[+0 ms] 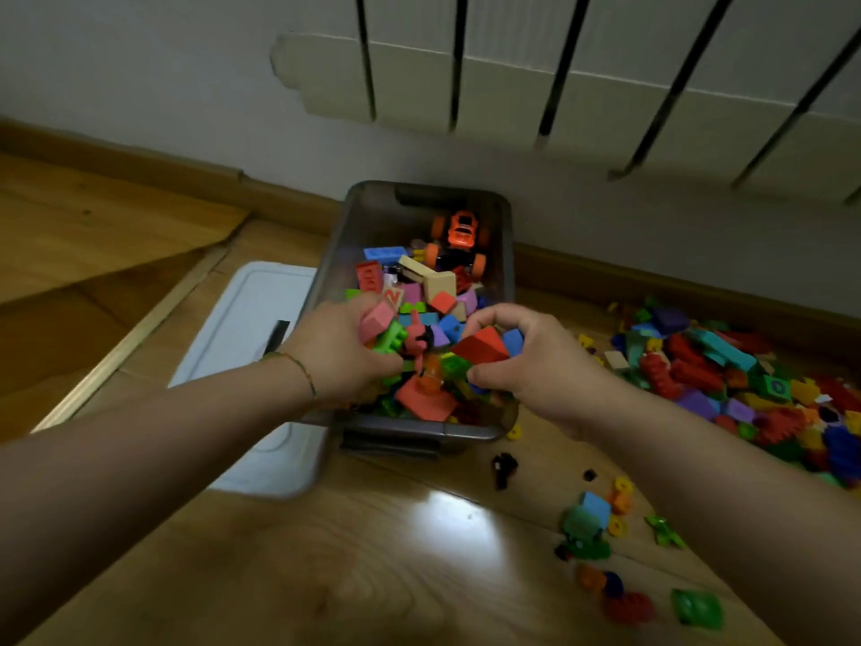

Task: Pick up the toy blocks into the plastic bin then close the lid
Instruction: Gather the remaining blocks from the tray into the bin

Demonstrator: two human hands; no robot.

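A grey see-through plastic bin (505, 254) stands on the wooden floor by the wall, partly filled with coloured toy blocks and an orange toy car (459, 242). Both hands are over its near half. My left hand (340, 354) grips a handful of blocks, pink and green ones showing. My right hand (531, 354) is closed around a red block (482, 347) and a blue one. The white lid (247, 328) lies flat on the floor left of the bin, partly under it. A big heap of loose blocks (727, 370) lies on the floor to the right.
Scattered blocks (601, 524) and small black pieces (504, 468) lie on the floor in front of and right of the bin. A white radiator (605, 86) hangs on the wall behind. A wooden skirting board runs along the wall.
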